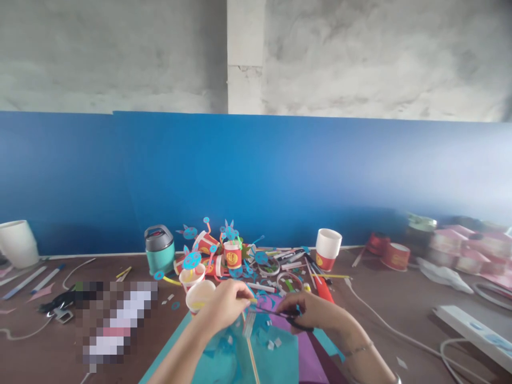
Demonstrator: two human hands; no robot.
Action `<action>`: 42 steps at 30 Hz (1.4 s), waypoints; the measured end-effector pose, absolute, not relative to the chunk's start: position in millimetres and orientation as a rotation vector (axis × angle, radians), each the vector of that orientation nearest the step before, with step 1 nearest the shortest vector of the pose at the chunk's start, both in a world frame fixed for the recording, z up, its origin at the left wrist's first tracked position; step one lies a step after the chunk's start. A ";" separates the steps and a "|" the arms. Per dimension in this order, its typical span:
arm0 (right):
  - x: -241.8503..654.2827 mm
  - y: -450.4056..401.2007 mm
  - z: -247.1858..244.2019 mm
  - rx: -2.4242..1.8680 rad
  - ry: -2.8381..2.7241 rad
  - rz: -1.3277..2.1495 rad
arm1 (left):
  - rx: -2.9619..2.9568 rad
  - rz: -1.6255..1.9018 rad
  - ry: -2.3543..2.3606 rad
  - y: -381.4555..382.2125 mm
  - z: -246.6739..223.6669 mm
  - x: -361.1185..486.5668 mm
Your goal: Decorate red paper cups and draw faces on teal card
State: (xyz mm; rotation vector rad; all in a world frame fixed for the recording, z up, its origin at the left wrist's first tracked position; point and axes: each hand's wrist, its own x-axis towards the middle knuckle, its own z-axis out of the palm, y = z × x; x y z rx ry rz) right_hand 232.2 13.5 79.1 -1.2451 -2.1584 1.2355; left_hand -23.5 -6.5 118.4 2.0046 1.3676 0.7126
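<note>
Above the teal paper (276,360), my left hand (228,301) is closed, pinching a small yellow piece (253,301) at its fingertips. My right hand (306,309) is wrapped round dark-handled scissors (272,311), whose blades point left toward the yellow piece. Whether the blades touch it cannot be made out. A striped strip (248,324) and a thin pale stick (253,354) lie below the blades. Small pale scraps (277,342) are scattered on the teal sheet. A paper cup (200,293) stands just beyond my left hand.
Cups with blue paper faces (192,260) and piled pens (292,256) stand or lie behind my hands. A teal jar (160,253) is at the left, a white-and-red cup (328,248) at the right. A power strip (476,333) and cables lie far right.
</note>
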 end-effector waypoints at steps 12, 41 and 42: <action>222.0 7.3 93.1 -1.231 -2.289 1.029 | 2.193 0.748 1.351 -4.1 114.8 -24.6; 220.7 30.5 62.8 -1.359 -1.949 0.714 | 1.150 1.156 0.990 -16.0 135.6 -7.4; 218.8 30.1 62.9 -1.367 -1.935 0.694 | 1.078 1.144 0.960 -15.8 133.0 -6.3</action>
